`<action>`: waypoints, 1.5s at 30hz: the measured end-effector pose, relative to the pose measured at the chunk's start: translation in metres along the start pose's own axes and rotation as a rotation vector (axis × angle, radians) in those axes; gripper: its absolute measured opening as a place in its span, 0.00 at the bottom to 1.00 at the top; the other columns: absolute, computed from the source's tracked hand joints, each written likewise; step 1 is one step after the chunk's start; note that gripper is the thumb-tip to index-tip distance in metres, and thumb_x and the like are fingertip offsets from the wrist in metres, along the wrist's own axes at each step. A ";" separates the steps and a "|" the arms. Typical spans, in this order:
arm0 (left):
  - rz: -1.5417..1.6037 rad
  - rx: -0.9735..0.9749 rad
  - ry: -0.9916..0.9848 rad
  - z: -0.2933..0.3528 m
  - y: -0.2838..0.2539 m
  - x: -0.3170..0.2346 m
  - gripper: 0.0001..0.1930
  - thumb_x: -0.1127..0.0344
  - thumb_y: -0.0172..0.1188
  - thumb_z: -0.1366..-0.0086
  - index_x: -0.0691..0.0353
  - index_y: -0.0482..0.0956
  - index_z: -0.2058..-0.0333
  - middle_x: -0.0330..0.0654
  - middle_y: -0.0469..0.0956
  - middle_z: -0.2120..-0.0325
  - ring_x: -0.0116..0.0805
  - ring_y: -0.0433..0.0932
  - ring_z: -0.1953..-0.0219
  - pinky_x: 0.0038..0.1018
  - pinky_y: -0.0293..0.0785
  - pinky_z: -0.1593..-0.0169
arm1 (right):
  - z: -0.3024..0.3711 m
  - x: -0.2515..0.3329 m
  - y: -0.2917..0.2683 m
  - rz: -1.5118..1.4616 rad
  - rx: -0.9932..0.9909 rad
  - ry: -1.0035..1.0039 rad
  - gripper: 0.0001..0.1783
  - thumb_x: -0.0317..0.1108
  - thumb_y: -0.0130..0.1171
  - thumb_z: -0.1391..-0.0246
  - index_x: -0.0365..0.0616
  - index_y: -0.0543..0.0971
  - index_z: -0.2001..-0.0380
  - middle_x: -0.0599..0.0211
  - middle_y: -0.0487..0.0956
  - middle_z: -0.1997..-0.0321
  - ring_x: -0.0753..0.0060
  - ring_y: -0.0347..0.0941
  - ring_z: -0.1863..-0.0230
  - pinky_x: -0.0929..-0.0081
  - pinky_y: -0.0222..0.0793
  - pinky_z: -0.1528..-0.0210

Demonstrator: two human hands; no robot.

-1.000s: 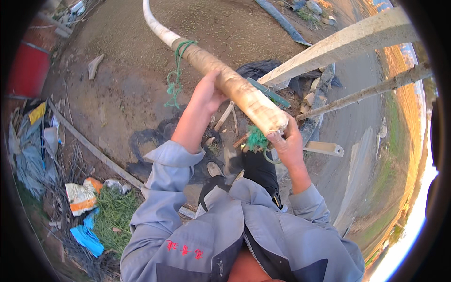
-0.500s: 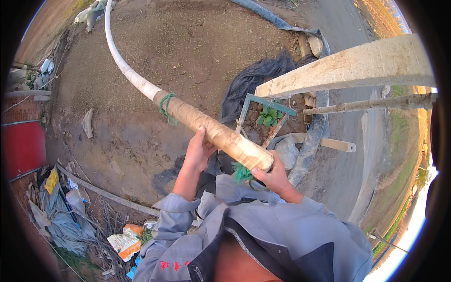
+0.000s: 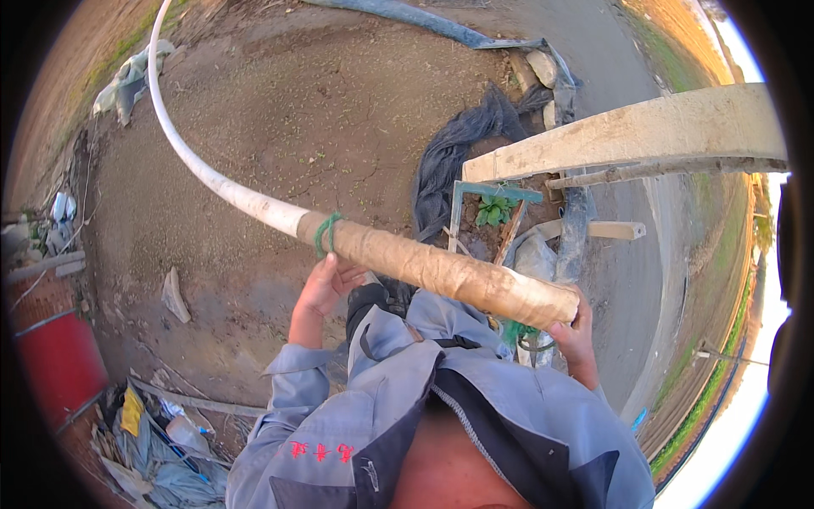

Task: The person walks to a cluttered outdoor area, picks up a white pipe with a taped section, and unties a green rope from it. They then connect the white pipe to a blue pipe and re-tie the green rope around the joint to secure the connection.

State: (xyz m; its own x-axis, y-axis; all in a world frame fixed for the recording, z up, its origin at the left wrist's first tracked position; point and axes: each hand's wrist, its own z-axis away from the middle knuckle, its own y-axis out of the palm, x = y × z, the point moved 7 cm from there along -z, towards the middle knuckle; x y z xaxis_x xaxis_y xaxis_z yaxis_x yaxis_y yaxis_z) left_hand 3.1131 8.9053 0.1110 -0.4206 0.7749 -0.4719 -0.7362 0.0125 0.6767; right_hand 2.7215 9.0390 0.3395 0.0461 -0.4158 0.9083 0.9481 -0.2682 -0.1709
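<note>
A: Where is the pole, and how do the hands stand on it?

B: The wrapped pole (image 3: 441, 265) slants across the front of the person's body, above the ground, its blunt near end toward the right. The hands are well apart. The right hand (image 3: 575, 339) is clamped round that near end; the left hand (image 3: 319, 291) is below the pole by the green cord (image 3: 326, 233), thumb up against it, fingers loosely spread. Whether it bears any weight, nobody can tell.

A: What makes for good handling here?

B: The white length (image 3: 225, 188) reaches far beyond the left hand, so a palm squarely underneath would make the better prop, with the right hand firm against tipping. The thumb is best clear of the cord. Any swing should be slow, since the pale beam (image 3: 627, 136) and the green frame (image 3: 498, 192) appear near.

A: And what is hard to make out?

B: The white length runs out at the upper edge, its far end cut off. The right fingers are mostly hidden behind the pole. The green tangle (image 3: 519, 332) is partly covered, so its fastening stays unclear.
</note>
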 end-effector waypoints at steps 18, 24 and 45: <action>0.238 0.470 0.046 -0.025 0.094 -0.087 0.35 0.37 0.58 0.34 0.52 0.69 0.35 0.42 0.74 0.39 0.43 0.76 0.40 0.44 0.74 0.37 | 0.009 0.073 -0.073 -0.253 -0.909 -0.206 0.32 0.66 0.51 0.37 0.50 0.75 0.46 0.81 0.76 0.65 0.90 0.58 0.78 0.88 0.48 0.80; 0.028 0.480 0.185 -0.061 0.115 -0.148 0.44 0.27 0.49 0.35 0.57 0.64 0.33 0.45 0.73 0.37 0.43 0.76 0.40 0.41 0.76 0.41 | -0.058 0.156 -0.039 -0.251 -0.905 -0.309 0.26 0.62 0.54 0.37 0.51 0.79 0.54 0.85 0.74 0.71 0.93 0.56 0.81 0.90 0.46 0.83; 0.324 0.158 0.554 -0.115 0.026 -0.239 0.35 0.41 0.59 0.31 0.64 0.67 0.38 0.45 0.72 0.40 0.39 0.72 0.39 0.37 0.75 0.39 | -0.111 0.262 -0.069 -0.232 -0.881 -0.483 0.19 0.54 0.61 0.39 0.50 0.77 0.58 0.82 0.73 0.71 0.93 0.54 0.81 0.92 0.44 0.84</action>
State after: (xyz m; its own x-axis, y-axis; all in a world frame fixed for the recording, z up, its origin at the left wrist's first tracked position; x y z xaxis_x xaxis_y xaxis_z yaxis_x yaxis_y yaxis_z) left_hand 3.1336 8.6482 0.1762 -0.8495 0.3154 -0.4230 -0.4575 -0.0411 0.8882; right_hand 2.6331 8.8528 0.5468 0.1973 0.0689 0.9779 0.3912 -0.9202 -0.0141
